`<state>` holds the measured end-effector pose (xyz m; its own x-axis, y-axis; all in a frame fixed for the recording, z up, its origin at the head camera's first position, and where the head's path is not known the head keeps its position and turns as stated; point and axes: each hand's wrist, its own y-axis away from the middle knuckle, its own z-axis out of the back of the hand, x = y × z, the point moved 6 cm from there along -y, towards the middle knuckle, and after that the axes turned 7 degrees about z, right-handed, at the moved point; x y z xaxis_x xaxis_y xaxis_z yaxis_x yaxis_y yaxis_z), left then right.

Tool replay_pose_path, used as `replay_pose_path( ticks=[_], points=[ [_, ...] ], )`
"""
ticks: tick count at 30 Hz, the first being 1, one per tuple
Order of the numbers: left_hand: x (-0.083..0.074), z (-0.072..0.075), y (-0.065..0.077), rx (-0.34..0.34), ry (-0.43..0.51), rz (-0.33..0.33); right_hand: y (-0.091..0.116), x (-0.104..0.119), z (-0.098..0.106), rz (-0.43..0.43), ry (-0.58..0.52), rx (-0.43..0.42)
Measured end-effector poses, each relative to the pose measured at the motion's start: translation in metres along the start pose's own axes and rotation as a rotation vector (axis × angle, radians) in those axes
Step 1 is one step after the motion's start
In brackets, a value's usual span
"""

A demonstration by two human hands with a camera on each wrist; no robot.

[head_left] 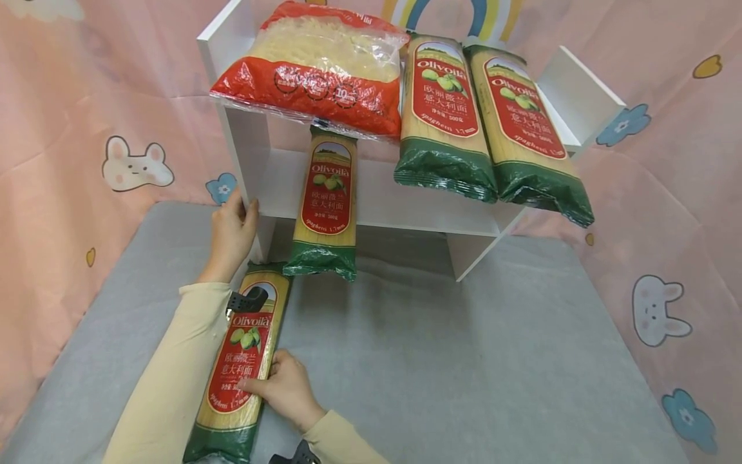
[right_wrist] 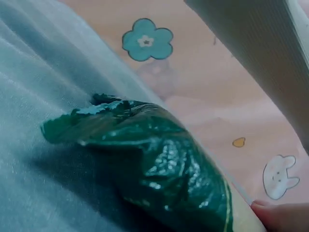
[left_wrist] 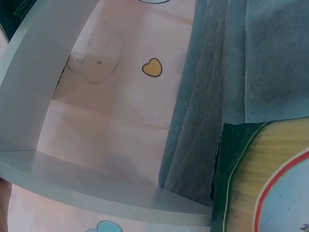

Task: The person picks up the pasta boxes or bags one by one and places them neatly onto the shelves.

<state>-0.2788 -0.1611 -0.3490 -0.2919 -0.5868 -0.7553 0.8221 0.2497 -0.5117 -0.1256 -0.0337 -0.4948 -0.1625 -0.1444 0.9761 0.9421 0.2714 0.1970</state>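
Note:
My left hand (head_left: 230,229) grips the left side panel of a small white shelf (head_left: 382,200); in the left wrist view only a bit of a finger (left_wrist: 5,205) shows beside a white panel. Below it, a spaghetti pack (head_left: 246,338) with a red label and green ends lies on the grey cloth, partly covered by my left forearm. My right hand (head_left: 290,388) holds this pack by its right edge, thumb across the label. The right wrist view shows the pack's crumpled green end (right_wrist: 164,164) and a fingertip (right_wrist: 280,215) beside it.
On the shelf's top lie a red and clear bag of noodles (head_left: 324,71) and two spaghetti packs (head_left: 443,116), (head_left: 524,122) overhanging the front. Another spaghetti pack (head_left: 327,200) juts out from the middle board. Grey cloth (head_left: 464,374) covers the surface; a pink printed curtain (head_left: 655,212) hangs around.

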Motion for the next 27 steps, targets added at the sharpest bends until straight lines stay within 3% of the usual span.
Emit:
replay_pose_path(
  ticks=[2, 9, 12, 19, 27],
  points=[
    [0.0, 0.0, 0.0, 0.002, -0.005, -0.001, 0.0, -0.002, -0.002, 0.013, -0.03, 0.002],
    [0.001, 0.001, 0.0, -0.004, -0.025, -0.009, 0.0, -0.008, -0.003, -0.005, -0.31, 0.031],
    [0.001, 0.001, 0.0, 0.004, -0.029, -0.005, 0.001, -0.008, 0.001, -0.014, -0.369, 0.031],
    [0.0, -0.001, -0.001, 0.001, -0.011, -0.019, 0.01, -0.006, 0.014, -0.036, -0.418, 0.04],
    [0.0, 0.0, -0.001, 0.002, 0.006, -0.017, 0.024, -0.002, 0.035, -0.013, -0.461, 0.111]
  ],
)
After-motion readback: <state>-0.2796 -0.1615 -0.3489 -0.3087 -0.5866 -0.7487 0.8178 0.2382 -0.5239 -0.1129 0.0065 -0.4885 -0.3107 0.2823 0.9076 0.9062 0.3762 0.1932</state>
